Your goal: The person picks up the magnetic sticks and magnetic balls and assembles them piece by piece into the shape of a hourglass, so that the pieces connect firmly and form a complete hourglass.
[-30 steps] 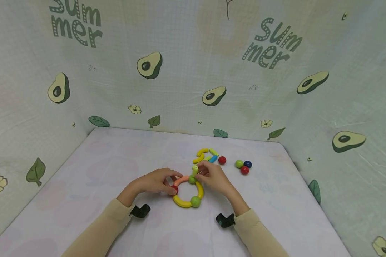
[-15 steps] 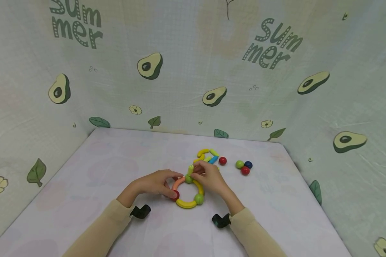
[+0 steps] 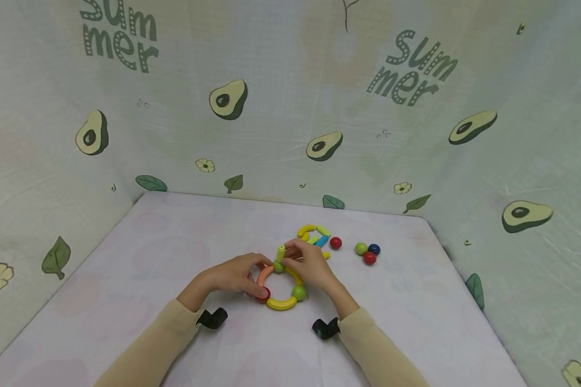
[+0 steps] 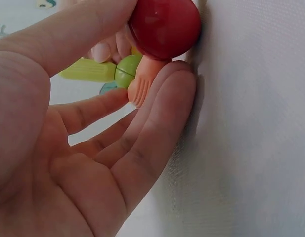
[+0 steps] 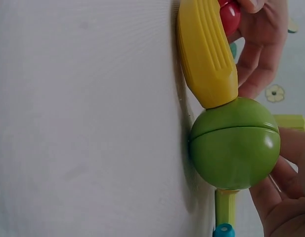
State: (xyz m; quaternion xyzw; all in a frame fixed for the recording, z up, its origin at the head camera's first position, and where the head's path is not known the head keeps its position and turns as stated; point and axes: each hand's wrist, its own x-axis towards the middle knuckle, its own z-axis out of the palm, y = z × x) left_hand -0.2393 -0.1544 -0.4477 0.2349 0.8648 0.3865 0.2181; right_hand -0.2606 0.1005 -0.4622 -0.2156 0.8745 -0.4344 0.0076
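In the head view, a toy ring of balls and curved rods lies on the table: an orange rod [image 3: 263, 276], a red ball [image 4: 167, 27], a green ball [image 3: 299, 293], a second green ball [image 3: 278, 267] and two yellow rods, the nearer one [image 3: 282, 305] fully visible. A light-green rod [image 3: 280, 253] stands on the far green ball. My left hand [image 3: 233, 274] holds the ring's left side, thumb on the red ball and fingers by the orange rod. With fingertips low on the light-green rod, my right hand [image 3: 312, 263] pinches it; its fingers partly hide the contact.
Behind the right hand lie several loose rods, among them a yellow one [image 3: 307, 229] and a blue one [image 3: 322, 241], beside a red ball [image 3: 336, 243]. Farther right sit a green ball [image 3: 361, 248], a dark blue ball [image 3: 374, 249] and another red ball [image 3: 370, 258].
Both hands have turned the ring counterclockwise in the head view. My right hand and the light-green rod have shifted left, uncovering a yellow piece behind the hand.
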